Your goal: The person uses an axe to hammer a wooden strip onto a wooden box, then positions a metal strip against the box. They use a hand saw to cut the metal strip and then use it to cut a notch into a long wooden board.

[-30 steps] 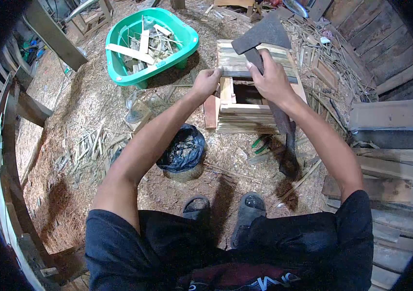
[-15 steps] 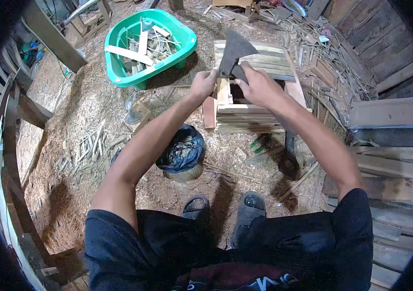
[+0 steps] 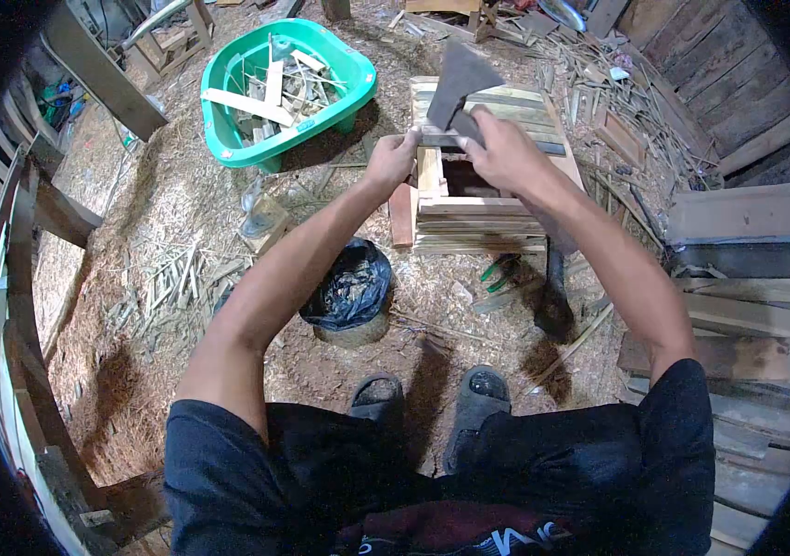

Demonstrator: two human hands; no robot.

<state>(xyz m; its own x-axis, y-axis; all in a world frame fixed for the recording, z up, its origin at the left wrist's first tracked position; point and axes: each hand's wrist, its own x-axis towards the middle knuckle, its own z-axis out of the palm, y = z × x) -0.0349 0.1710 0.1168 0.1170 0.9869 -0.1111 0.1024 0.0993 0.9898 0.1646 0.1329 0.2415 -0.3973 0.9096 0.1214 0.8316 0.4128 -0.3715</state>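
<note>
The dark, wedge-bladed steel hatchet (image 3: 458, 83) was raised above the far edge of a low stack of pale wooden slats (image 3: 483, 227), blade uppermost and tilted to the left. Its handle ran back beneath the right forearm. The right hand (image 3: 506, 153) gripped the handle just below the head, its fingers (image 3: 487, 125) wrapped fully round the shaft.

Just left of it, a short pale wooden strip (image 3: 429, 171) stood upright on the stack, beside a dark square opening (image 3: 469, 176) in the top of the stack. The left hand (image 3: 392, 159) pinched the strip's upper end, fingers closed on it, close beside the blade. Whether steel touched wood could not be told.

Open room was limited:
- To the left, a green plastic basin (image 3: 362, 74) holding wood offcuts stood near the stack's corner.
- To the right, grey weathered planks (image 3: 747, 222) lay piled.
- At the near edge of the stack, a black plastic bag (image 3: 350, 287) sat on the sawdust-covered floor (image 3: 135, 213).
- Behind the bag, the person's two dark sandals (image 3: 478, 394) rested on the floor.
- Splinters littered the ground around the stack.
</note>
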